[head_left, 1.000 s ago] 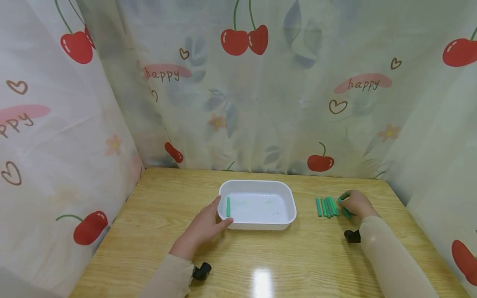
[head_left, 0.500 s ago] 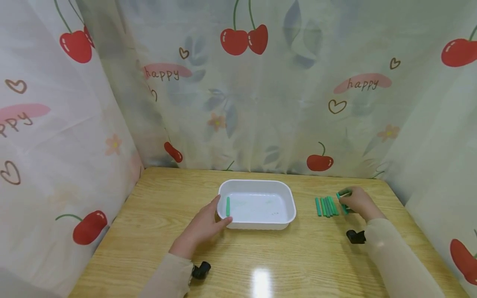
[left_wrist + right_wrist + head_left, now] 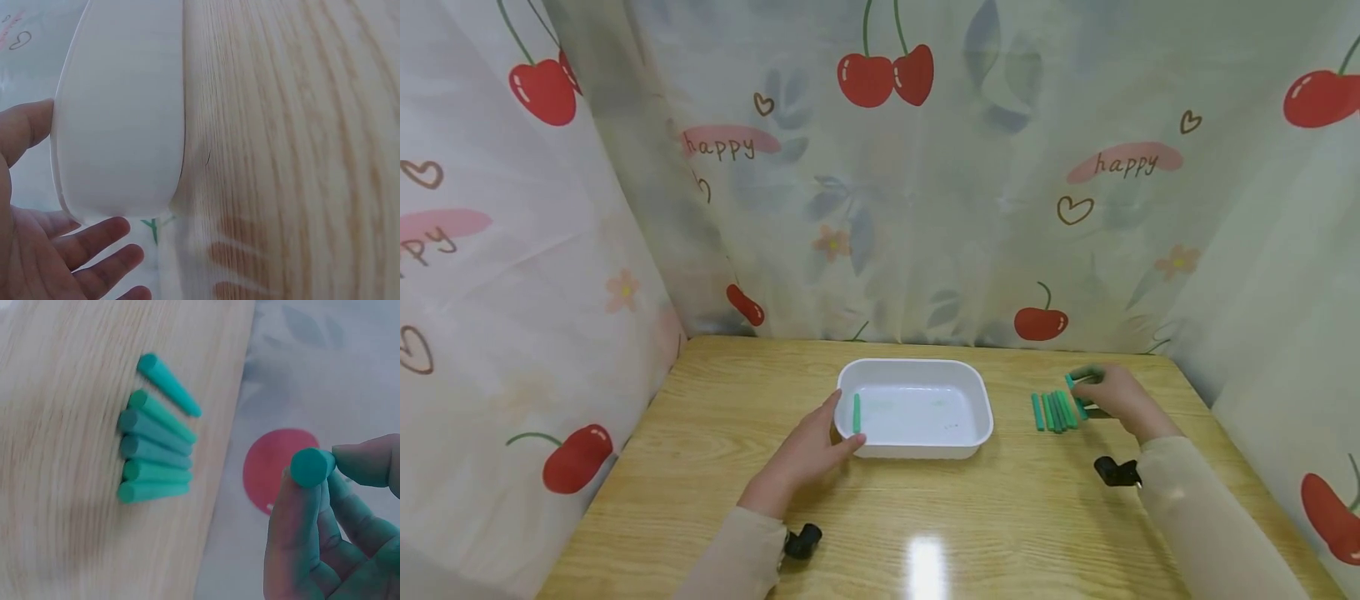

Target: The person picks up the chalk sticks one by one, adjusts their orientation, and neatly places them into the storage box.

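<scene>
In the head view a white plastic tray [image 3: 913, 451] stands on the table with one green chalk stick [image 3: 857, 413] lying at its left end. My left hand [image 3: 805, 450] rests against the tray's left front corner, thumb at the near rim and forefinger along the left side; the other fingers stick out loosely in the left wrist view. Above the table at the right, my right hand [image 3: 1116, 398] pinches another green chalk stick [image 3: 309, 467] between thumb and fingers, seen end-on in the right wrist view. Its fingertips are stained green.
Several green chalk sticks [image 3: 156, 449] lie in a row left of the right hand, one [image 3: 169, 384] slightly apart. Faint green marks show on the tray floor. A cherry-printed curtain [image 3: 917, 208] encloses the wooden table [image 3: 737, 392] at the back and sides.
My right hand has lifted its chalk stick from the table and moved slightly up and left, toward the row. The left hand stays at the tray.
</scene>
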Motion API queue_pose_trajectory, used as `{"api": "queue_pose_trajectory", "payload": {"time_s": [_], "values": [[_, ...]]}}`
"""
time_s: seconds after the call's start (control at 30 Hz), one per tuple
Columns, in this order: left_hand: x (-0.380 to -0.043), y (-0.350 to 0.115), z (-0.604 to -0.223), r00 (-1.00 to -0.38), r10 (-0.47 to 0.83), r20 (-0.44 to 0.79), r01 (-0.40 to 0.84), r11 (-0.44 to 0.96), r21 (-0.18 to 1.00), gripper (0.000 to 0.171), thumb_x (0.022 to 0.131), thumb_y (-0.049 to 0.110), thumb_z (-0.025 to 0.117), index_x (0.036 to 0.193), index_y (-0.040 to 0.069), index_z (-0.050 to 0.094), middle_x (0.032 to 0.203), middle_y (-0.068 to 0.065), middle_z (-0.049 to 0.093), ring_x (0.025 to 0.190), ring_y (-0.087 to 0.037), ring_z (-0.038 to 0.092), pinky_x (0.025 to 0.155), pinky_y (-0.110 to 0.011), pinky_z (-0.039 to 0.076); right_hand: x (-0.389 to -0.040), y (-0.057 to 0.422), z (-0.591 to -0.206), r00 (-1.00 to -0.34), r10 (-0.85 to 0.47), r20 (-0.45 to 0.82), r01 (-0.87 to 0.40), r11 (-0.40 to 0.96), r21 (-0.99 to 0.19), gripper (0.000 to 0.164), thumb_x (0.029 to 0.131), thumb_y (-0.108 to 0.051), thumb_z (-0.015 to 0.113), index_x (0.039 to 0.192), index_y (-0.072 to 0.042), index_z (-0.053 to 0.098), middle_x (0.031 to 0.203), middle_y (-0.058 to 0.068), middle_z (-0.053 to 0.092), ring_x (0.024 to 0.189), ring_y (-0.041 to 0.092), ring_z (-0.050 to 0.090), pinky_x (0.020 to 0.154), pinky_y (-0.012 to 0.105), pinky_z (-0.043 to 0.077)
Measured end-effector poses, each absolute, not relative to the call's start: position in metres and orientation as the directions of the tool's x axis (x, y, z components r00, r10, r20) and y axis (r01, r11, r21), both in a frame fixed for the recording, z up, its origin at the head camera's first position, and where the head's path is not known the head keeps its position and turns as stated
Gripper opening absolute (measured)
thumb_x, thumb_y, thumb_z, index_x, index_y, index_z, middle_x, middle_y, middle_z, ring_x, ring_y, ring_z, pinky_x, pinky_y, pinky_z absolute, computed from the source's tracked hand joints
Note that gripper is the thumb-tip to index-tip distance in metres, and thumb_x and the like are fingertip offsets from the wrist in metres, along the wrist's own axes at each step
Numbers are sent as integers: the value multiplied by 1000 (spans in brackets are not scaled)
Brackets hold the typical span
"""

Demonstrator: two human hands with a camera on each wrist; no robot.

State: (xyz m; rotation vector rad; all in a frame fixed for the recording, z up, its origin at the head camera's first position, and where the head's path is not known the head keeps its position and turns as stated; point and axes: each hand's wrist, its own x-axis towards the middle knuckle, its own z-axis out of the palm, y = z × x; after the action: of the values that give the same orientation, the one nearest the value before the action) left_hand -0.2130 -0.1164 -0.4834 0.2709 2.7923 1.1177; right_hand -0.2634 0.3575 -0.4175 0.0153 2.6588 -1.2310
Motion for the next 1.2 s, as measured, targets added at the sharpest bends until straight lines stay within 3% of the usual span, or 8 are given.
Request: {"api": "queue_pose_trajectory", "payload": {"time_s": [0.3,0.6,0.93,1.2], "values": [[-214,-117,-485,-977,208,-49,115,704,701,92,93,46,69,161,9,19,161,-11,31,146,-30,32,116,-50,30,-261,337,-407,-974,-106,-203,95,619,-780,49,99,-14,57,137,14,46,126,29,56,107,39,62,84,41,59],[-214,-117,-484,-978,196,-76,87,706,702,93,93,48,69,161,12,18,162,-9,30,147,-29,31,117,-50,29,-261,307,-390,-979,-123,-163,58,598,-799,47,99,-18,59,135,11,49,125,24,57,103,28,62,82,39,59],[-214,-116,-483,-978,191,-87,75,707,703,94,93,48,69,162,12,16,163,-10,28,147,-29,30,117,-50,29,-262,269,-373,-980,-154,-129,25,545,-838,51,99,-13,60,141,9,44,124,24,55,102,30,61,81,39,59],[-215,-116,-483,-977,197,-85,81,706,704,94,93,47,69,162,12,16,163,-10,28,147,-29,30,117,-50,29,-260,239,-377,-978,-171,-121,26,472,-881,43,98,-12,61,134,8,50,119,21,58,99,28,60,82,41,59]]}}
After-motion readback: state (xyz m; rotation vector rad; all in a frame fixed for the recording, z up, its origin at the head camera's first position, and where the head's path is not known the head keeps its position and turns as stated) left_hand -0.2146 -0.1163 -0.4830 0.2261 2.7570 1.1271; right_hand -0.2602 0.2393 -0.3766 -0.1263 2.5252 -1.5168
